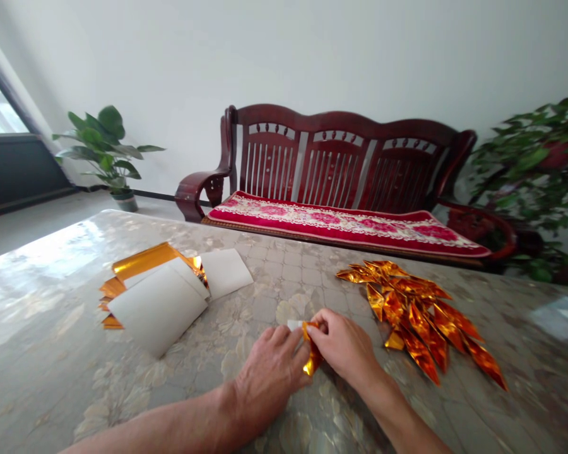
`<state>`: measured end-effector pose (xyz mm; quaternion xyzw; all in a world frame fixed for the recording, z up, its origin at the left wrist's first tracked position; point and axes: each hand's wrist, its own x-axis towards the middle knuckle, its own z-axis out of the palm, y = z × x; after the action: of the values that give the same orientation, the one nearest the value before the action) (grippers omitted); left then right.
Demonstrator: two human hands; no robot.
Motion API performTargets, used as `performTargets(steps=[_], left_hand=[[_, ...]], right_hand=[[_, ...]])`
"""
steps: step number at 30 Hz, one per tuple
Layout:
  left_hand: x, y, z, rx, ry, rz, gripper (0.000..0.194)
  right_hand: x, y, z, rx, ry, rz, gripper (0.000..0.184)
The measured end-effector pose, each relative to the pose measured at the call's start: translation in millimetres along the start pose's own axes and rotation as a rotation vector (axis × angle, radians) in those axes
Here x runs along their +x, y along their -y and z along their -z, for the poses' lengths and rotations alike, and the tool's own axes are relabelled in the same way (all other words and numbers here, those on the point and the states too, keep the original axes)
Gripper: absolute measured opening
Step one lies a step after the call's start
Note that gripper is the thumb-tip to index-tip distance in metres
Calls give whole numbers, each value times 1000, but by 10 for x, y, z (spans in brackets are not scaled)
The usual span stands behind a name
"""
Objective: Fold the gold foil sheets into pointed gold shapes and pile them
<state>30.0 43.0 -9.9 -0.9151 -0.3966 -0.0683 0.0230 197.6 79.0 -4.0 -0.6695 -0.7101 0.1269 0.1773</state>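
Observation:
Near the front middle of the table, my left hand [274, 359] and my right hand [343, 343] meet over a partly folded sheet of gold foil paper [313, 358]. A pale, white-backed edge of it shows beyond the left fingertips. My right thumb and fingers pinch its upper part. The left hand lies palm down with its fingers pressed on the paper's left side; much of the sheet is hidden beneath it. To the right lies a heap of folded, pointed gold foil pieces [419, 321].
Loose foil sheets [158, 309], white backs mostly up, lie stacked at the left of the patterned table [208, 366]. A clear plastic item [561, 315] is at the right edge. Behind stand a wooden bench [336, 164] and potted plants [108, 148].

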Motion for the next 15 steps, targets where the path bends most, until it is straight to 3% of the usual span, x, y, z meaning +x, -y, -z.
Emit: performTargets(steps=[6, 15], left_hand=[[-22, 10, -8, -24, -25, 41, 47], [-16, 2, 26, -36, 10, 85, 47]], right_hand=[[-27, 44, -71, 23, -74, 33, 7], [-43, 39, -157, -20, -191, 153, 12]])
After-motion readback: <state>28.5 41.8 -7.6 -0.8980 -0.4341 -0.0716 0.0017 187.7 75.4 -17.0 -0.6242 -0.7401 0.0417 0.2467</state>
